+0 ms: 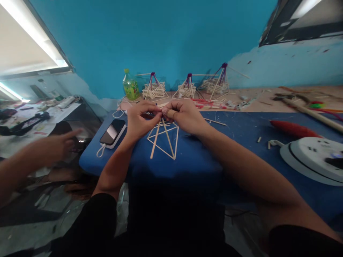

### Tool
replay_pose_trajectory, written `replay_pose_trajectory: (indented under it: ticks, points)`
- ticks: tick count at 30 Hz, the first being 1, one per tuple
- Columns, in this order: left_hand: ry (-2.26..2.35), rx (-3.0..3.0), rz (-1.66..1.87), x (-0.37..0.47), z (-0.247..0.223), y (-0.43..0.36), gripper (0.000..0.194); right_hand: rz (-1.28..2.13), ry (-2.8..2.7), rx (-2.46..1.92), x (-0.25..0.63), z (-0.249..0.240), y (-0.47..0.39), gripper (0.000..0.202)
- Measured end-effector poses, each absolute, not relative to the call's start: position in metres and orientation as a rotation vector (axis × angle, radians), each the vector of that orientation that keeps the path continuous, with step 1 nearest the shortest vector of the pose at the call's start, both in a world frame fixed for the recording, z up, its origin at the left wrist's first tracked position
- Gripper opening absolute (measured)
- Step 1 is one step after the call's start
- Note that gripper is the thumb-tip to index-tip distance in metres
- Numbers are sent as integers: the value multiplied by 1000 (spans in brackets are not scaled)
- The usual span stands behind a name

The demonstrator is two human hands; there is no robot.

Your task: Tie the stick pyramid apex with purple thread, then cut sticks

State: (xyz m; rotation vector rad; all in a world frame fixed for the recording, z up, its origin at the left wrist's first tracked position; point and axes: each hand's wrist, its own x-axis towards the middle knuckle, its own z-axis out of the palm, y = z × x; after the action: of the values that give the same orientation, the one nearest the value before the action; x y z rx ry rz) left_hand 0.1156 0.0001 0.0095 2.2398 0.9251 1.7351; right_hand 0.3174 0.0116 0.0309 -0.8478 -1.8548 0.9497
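Observation:
My left hand (143, 119) and my right hand (184, 116) meet over the blue table, thumbs and fingertips pinched together. Between them they hold the upper ends of thin wooden sticks (155, 142); the fingers hide the exact joint. These sticks slope down and apart from my fingers. A star-shaped frame of similar sticks (176, 142) lies below, its points partly covered by my hands. A band of tan material wraps one finger of my right hand.
A phone (112, 132) lies left, a white round device (316, 157) right, near a red pointed object (294, 128). Behind stand a green-labelled bottle (130, 85) and woven stick baskets (154, 90) with purple-tied tops. Another person's blurred hand (59, 146) reaches in from the left.

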Motion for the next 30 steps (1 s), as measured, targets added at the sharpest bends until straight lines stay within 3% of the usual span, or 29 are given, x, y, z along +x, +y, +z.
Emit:
replay_pose_trajectory:
  ticks: [7,15,30]
  points:
    - [990,2325,1807,115,8,1,3,976,-1860,-770,317,34,9,24]
    - [1014,2139,1756,108,11,9,7,514,-2060,-957,329,34,17,10]
    - [1089,2326,1678,113,-3,21,7,98,-2525,-704,330,33,17,18]
